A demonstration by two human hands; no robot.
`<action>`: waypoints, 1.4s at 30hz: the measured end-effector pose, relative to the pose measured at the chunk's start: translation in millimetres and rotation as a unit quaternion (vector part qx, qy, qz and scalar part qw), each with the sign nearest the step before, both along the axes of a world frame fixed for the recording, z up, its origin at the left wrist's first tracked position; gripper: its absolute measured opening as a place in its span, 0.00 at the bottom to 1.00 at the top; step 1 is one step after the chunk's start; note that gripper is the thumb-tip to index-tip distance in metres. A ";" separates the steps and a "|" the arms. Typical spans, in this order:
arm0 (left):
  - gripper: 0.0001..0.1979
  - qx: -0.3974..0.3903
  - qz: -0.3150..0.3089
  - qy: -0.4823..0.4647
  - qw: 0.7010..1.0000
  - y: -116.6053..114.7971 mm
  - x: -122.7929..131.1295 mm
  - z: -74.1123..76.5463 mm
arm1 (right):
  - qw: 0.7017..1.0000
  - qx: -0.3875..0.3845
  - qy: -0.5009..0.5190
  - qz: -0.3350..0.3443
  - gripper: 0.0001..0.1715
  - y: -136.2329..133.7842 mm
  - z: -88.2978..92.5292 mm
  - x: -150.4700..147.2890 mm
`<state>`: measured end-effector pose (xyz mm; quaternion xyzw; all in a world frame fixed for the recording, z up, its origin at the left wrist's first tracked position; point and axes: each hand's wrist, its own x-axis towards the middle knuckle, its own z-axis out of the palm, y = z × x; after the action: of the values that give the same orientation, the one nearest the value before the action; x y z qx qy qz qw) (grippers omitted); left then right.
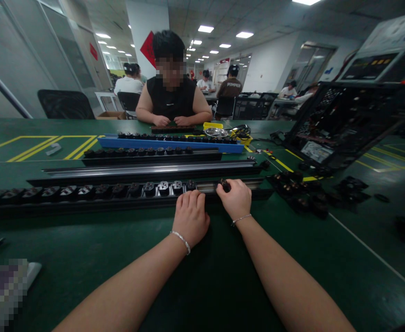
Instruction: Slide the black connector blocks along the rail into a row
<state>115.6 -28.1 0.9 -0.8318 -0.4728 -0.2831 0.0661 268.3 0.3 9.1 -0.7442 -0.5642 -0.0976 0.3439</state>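
Hands (190,216) at near edge of rail (119,203), open channel (209,185) between

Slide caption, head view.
Right hand holding a small black part at a partly filled rail, left hand beside the row of black modules.

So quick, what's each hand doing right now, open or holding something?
Left hand: curled against the long black rail; whether it grips cannot be told.
Right hand: closed, pinching a small dark part.
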 end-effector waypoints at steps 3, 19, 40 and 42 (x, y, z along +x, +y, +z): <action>0.23 -0.005 -0.015 0.003 1.000 -0.1 -0.7 0.3 | 1.000 0.001 0.000 -0.001 0.15 -0.2 0.1 1.2; 0.24 -0.010 -0.020 -0.004 1.000 0.3 -1.6 -0.1 | 1.000 0.005 0.005 -0.012 0.14 0.3 -0.2 9.8; 0.24 -0.022 -0.021 -0.008 1.000 1.7 -2.1 -0.2 | 0.999 0.006 0.017 -0.045 0.16 1.3 -1.6 16.4; 0.24 -0.020 -0.022 -0.008 1.000 1.6 -2.2 -0.1 | 0.999 0.009 0.018 -0.048 0.16 1.6 -1.8 17.4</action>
<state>113.4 -26.5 0.8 -0.8408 -0.4605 -0.2819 0.0394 285.7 1.9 7.4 -0.7690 -0.5208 -0.1058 0.3553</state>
